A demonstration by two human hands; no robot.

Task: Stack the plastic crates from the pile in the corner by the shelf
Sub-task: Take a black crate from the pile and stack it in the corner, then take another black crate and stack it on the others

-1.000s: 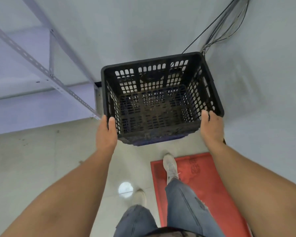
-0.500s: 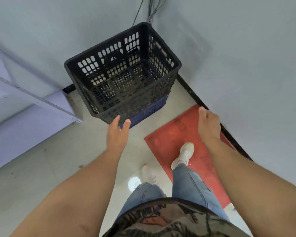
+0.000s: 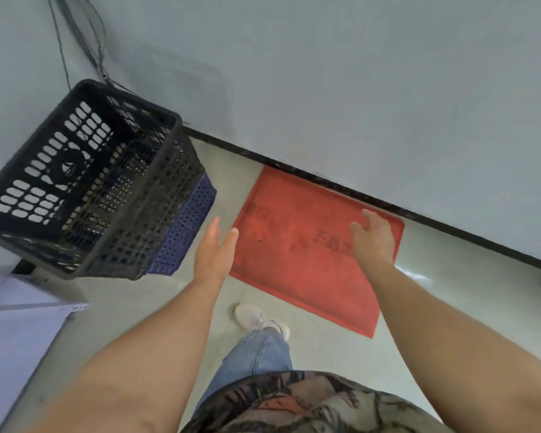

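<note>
1. The black crate (image 3: 88, 179) sat at the frame's left, nested on a blue crate (image 3: 185, 226), tucked into the wall corner beside the shelf (image 3: 19, 310).
2. The left hand (image 3: 214, 251) hung just beside it, fingers spread, empty.
3. The right hand (image 3: 372, 235) hovered loosely open over the red mat (image 3: 300, 260), gripping nothing.

Light: bright, even, diffuse; source not visible.
Shadow: soft grey patch on wall (image 3: 325, 73) behind black crate (image 3: 85, 182).
Glare: pale sheen on floor (image 3: 416, 273).
Blur: motion smear overall; shelf (image 3: 19, 323) softest.
Distortion: wide-angle; skirting (image 3: 356, 195) runs diagonally.
</note>
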